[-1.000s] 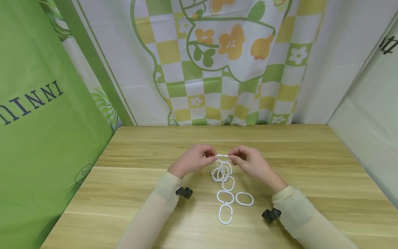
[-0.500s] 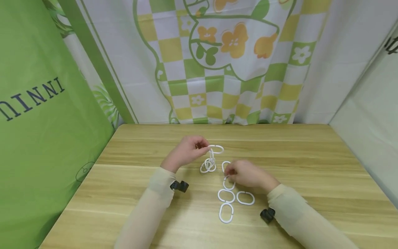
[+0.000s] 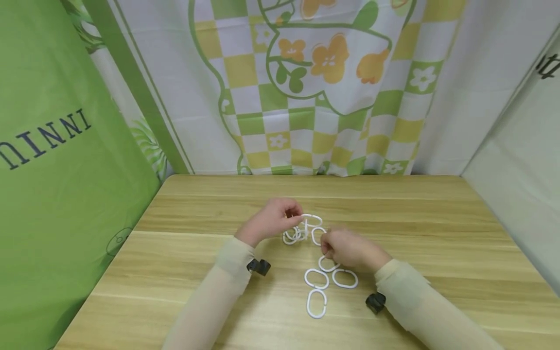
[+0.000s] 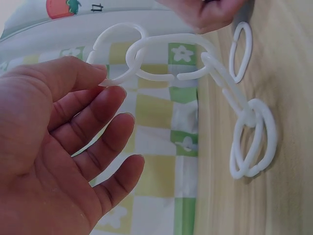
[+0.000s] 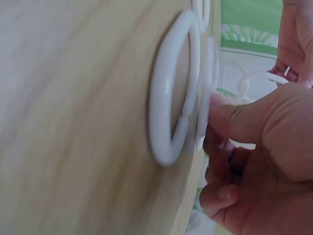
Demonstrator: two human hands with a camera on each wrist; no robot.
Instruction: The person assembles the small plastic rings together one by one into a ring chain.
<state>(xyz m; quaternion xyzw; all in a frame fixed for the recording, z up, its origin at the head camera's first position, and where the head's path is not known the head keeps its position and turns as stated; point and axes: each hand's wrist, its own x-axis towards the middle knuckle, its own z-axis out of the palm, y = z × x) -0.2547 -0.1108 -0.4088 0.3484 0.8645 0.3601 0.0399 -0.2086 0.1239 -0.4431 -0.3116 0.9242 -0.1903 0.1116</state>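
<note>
My left hand [image 3: 274,221] pinches the end of a white plastic chain link [image 4: 120,26] between thumb and index finger, the other fingers loosely bent. More linked rings hang from it, ending in a bunched cluster [image 4: 270,132] over the table. To the right, lower down, my right hand [image 3: 352,249] has its thumb and curled fingers at the edge of a loose white link [image 5: 204,105], pinching it close to the tabletop. The fingers hide part of that link. Another loose link [image 3: 313,236] lies just beyond the right fingertips.
Nearer the body, several separate white links lie on the wooden table [image 3: 210,214]: a slanted one [image 3: 345,288], one beside it [image 3: 306,278] and a lower one [image 3: 308,304]. A patterned curtain [image 3: 302,121] hangs behind; a green cloth [image 3: 65,218] covers the left side.
The two hands came apart; the left kept the chain, moving left, then back right. The right hand went down to the loose links, and one link there has shifted slightly right and toward the body.
</note>
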